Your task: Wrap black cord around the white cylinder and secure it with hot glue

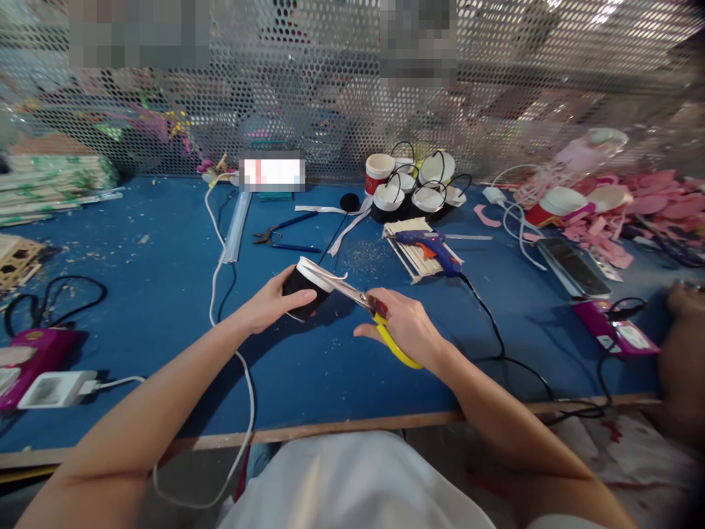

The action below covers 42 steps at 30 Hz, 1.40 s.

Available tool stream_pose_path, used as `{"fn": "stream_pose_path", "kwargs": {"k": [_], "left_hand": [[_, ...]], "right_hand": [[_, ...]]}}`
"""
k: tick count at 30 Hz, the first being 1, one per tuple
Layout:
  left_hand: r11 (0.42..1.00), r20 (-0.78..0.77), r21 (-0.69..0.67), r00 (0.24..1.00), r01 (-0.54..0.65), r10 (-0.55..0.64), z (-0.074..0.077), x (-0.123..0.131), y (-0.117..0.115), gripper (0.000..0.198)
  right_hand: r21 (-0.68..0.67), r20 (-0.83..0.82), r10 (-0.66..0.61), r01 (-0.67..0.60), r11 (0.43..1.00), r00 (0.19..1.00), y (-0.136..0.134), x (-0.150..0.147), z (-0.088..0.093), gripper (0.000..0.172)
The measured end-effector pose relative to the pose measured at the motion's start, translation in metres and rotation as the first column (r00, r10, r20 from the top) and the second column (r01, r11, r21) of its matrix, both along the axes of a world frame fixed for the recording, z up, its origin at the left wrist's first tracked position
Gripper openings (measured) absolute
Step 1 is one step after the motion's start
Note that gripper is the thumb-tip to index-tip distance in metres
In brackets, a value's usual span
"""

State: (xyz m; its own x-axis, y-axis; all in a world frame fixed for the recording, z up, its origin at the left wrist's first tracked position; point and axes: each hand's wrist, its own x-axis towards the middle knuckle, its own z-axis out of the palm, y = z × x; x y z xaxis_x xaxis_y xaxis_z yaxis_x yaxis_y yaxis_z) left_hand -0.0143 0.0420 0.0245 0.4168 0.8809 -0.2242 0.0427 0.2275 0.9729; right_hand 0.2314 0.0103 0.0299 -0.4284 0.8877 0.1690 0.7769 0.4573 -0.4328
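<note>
Left hand point(269, 301) grips black paper cup point(304, 288) above blue table point(165, 294); right hand point(402, 323) closed on yellow-handled scissors point(366, 305), blades at rim. Risk: blade slipping toward left thumb.

Bare blue table point(137, 294) lies open left of my hands; a glue gun point(427, 246) and its black cord point(496, 334) block the right.

Place: craft workshop bench | Surface: blue felt-covered table point(165, 294) with wooden edge | Far: perforated metal screen point(330, 88) | Tools: glue gun point(427, 244) on wooden sticks point(410, 257), pliers point(280, 235) | Stock: finished paper cups point(418, 187) far centre, pink foam cutouts point(633, 213) right
</note>
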Motion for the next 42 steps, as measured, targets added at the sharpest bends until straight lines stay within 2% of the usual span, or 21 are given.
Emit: {"fn": "stream_pose_path", "kwargs": {"k": [7, 12, 19, 24, 28, 31, 34, 39, 42], "left_hand": [[0.967, -0.246, 0.255, 0.966, -0.018, 0.083, 0.0001, 0.0077, -0.0053, 0.063], [0.955, -0.321, 0.298, 0.942, 0.0, 0.1, 0.0036, 0.0078, -0.0049, 0.069], [0.912, -0.387, 0.411, 0.902, -0.017, 0.191, -0.0029, 0.0046, -0.0006, 0.072], [0.918, -0.424, 0.395, 0.881, -0.027, 0.208, -0.0023, 0.0039, -0.0001, 0.072], [0.931, -0.349, 0.363, 0.921, -0.038, 0.173, 0.0004, 0.0014, 0.0018, 0.066], [0.976, -0.189, 0.217, 0.979, -0.028, 0.07, 0.0013, -0.0001, 0.0032, 0.06], [0.997, -0.079, 0.078, 0.997, 0.009, -0.003, 0.0011, 0.0003, 0.0025, 0.06], [0.966, -0.251, 0.257, 0.964, -0.017, 0.084, 0.0018, 0.0055, -0.0028, 0.059], [0.955, -0.316, 0.298, 0.943, -0.007, 0.105, 0.0032, 0.0085, -0.0054, 0.059]], "right_hand": [[0.001, -0.045, 0.017, -0.017, 1.0, 0.999, 0.0002, -0.0028, -0.0022, 0.048], [-0.024, 0.002, -0.019, 0.019, 1.0, 1.0, -0.0016, -0.0042, -0.0006, 0.044], [-0.02, 0.04, -0.06, 0.06, 0.998, 0.997, -0.0045, -0.006, 0.0016, 0.041], [-0.014, 0.047, -0.084, 0.085, 0.996, 0.995, -0.006, -0.007, 0.0013, 0.041], [-0.002, 0.045, -0.093, 0.093, 0.996, 0.995, -0.0062, -0.0071, 0.0007, 0.042], [-0.003, 0.036, -0.074, 0.074, 0.997, 0.997, -0.0053, -0.0059, -0.0003, 0.04], [-0.008, 0.024, -0.026, 0.026, 1.0, 0.999, -0.0031, -0.004, -0.0027, 0.042], [0.01, -0.071, 0.04, -0.039, 0.999, 0.997, -0.0006, -0.0037, -0.0055, 0.05], [0.001, -0.077, 0.028, -0.028, 1.0, 0.997, -0.0012, -0.0051, -0.0049, 0.047]]}}
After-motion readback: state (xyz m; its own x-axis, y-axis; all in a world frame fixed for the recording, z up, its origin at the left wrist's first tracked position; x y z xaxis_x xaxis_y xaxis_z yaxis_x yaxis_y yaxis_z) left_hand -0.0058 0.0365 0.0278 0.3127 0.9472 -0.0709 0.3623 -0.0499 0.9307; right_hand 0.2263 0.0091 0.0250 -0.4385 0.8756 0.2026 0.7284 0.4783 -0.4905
